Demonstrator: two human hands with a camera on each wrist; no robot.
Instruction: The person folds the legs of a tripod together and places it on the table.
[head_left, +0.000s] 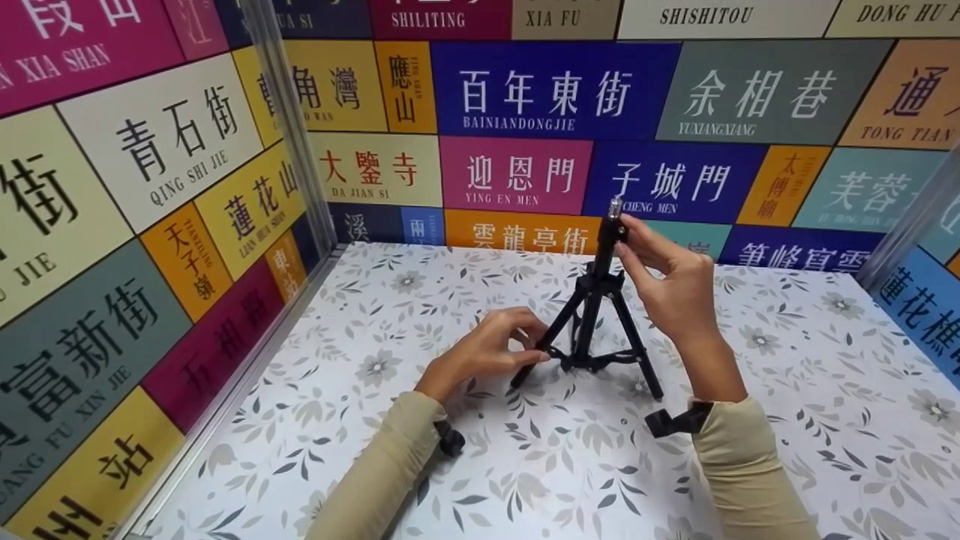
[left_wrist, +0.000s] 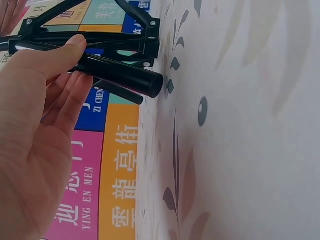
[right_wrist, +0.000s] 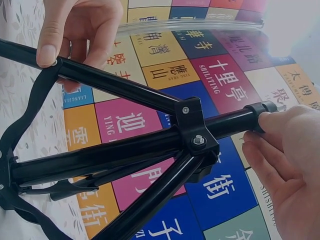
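Tripod [head_left: 598,315] stands upright near the middle of your worktop [head_left: 787,420], its three legs spread and its feet on the floral cover; so the setting-up looks largely done, judging from how it stands. Your left hand [head_left: 487,351] is curled round the lower part of the near-left leg [head_left: 541,352], thumb on top and fingers beneath, as the left wrist view shows; that leg's foot sits close to the cover, though you cannot tell whether it quite touches. Your right hand [head_left: 671,281] pinches the top of the centre column [head_left: 609,232] just under the mounting screw [head_left: 615,204], fingers closed on the collar there; the right wrist view shows them against that ring. What seems left is small: seating the leg you hold, and whatever the collar at the top wants; nothing is mounted on the screw. Walls [head_left: 525,112] of coloured street-name panels stand round the worktop; a black strap [head_left: 679,420] shows at each cuff.
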